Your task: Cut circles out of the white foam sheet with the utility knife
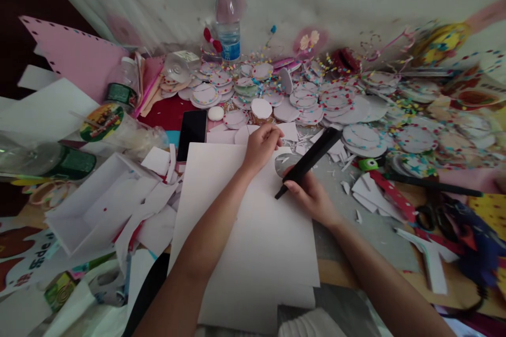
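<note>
A large white sheet lies in front of me, with a second sheet edge showing beneath it. My right hand grips a thick black pen-like tool, its narrow tip pointing down and left over the sheet's right part. Behind the tool, a round hole or disc shows at the sheet's upper right. My left hand rests at the sheet's top edge with its fingers curled in; whatever they may hold is hidden.
Stacks of decorated paper discs line the back. A water bottle stands behind them. At left are a black phone and a white box; at right, scissors and paper scraps.
</note>
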A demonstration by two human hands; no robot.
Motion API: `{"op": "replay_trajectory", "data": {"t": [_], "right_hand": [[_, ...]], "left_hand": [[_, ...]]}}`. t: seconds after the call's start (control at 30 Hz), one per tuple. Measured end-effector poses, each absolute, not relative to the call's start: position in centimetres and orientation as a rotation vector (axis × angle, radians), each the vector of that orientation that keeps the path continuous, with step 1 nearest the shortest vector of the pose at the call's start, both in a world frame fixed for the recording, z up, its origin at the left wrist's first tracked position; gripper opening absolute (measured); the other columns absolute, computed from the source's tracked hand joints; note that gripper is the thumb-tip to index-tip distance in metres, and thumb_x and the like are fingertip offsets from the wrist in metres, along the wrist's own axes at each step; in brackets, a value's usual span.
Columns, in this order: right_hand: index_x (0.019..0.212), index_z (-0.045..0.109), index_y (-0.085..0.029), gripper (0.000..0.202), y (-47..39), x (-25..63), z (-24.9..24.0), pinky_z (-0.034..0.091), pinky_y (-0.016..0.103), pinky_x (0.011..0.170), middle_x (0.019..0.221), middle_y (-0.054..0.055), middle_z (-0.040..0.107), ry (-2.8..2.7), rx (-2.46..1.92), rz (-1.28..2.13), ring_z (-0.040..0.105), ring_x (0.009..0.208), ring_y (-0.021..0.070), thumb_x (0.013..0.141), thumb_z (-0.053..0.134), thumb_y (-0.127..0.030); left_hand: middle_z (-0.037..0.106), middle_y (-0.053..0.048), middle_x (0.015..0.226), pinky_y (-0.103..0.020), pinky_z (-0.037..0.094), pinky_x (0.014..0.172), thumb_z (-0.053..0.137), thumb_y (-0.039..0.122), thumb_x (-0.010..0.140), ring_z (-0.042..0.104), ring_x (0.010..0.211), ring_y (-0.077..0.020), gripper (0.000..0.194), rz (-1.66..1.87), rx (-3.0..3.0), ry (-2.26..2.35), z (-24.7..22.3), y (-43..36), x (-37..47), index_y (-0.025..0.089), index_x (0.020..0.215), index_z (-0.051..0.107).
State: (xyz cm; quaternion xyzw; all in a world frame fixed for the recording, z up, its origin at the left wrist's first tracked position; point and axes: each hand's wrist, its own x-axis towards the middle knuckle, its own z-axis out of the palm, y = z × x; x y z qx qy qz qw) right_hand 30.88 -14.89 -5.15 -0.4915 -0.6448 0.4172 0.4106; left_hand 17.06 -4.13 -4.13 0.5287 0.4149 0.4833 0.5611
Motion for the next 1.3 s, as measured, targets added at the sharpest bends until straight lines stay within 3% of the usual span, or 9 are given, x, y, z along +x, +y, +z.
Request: {"op": "replay_trajectory", "data": {"t": [0.7, 1.3], "right_hand": [[0.102, 0.051, -0.023, 0.031, -15.26, 30.71, -5.28, 0.052, 0.036, 0.071, 0.088, 0.006, 0.06, -1.614, -1.241, 1.023, 0.059, 0.079, 0.0203, 0.093, 0.05, -0.052], [0.101, 0.054, -0.021, 0.034, -14.9, 30.75, -5.66, 0.05, 0.035, 0.063, 0.081, 0.005, 0.056, -1.466, -1.343, 0.979, 0.056, 0.072, 0.0192, 0.092, 0.051, -0.054]], "left_hand": [[0.056, 0.004, 0.057, -0.017, 0.04, 0.051, 0.05, 0.018, 0.085, 0.051, 0.053, -0.0066, 0.017, 1.128, 1.244, 0.982, -4.04, -4.07, 17.08, 0.018, 0.071, 0.059], [0.056, 0.004, 0.056, -0.019, 0.039, 0.051, 0.05, 0.016, 0.084, 0.051, 0.051, -0.0071, 0.017, 1.117, 1.217, 0.993, -3.89, -4.06, 17.05, 0.018, 0.07, 0.059]]}}
